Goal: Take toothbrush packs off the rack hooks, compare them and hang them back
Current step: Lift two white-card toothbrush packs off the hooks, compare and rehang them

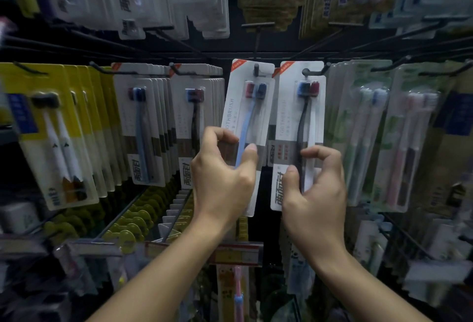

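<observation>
While both packs sit side by side at hook height, I note left hand (222, 168) pinching the blue-brush pack (247, 127), right hand (316, 181) pinching the black-brush pack (299, 129); low grips keep brush heads readable for comparison.

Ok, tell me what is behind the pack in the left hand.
Behind the blue-brush pack held by the left hand: dark rack back and a hook at its top hole. Anything else is covered.

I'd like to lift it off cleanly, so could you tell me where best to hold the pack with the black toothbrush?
Pinch the black-toothbrush pack at its lower card edges from the front, as the right hand does; its hole sits on a hook, leaving the bottom free.
</observation>
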`<state>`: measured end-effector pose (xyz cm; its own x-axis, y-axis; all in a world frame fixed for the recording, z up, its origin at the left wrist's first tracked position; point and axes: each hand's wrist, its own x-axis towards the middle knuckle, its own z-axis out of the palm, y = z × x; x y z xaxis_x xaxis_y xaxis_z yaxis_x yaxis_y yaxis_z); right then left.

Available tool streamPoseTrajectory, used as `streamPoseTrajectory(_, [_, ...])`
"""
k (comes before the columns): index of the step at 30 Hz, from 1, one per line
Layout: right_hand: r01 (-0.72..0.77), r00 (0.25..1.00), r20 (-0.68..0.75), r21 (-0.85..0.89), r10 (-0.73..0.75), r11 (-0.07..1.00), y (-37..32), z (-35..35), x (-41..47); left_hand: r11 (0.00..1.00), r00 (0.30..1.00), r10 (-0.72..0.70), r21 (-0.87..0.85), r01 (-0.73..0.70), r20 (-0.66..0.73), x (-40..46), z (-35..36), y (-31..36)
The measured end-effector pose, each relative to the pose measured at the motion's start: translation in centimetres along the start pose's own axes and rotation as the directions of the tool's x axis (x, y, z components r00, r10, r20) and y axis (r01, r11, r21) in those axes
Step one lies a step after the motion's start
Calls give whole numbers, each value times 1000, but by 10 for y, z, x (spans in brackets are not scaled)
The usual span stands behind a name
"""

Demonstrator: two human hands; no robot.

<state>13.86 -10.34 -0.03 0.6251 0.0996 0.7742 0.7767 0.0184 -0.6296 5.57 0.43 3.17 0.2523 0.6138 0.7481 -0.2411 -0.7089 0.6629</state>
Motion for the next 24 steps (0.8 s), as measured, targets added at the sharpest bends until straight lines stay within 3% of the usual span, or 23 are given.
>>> streamPoseTrajectory(24, [226, 972, -52, -24, -227, 974, 9, -28, -23, 967, 970, 244, 68, -245, 23, -13, -40, 4])
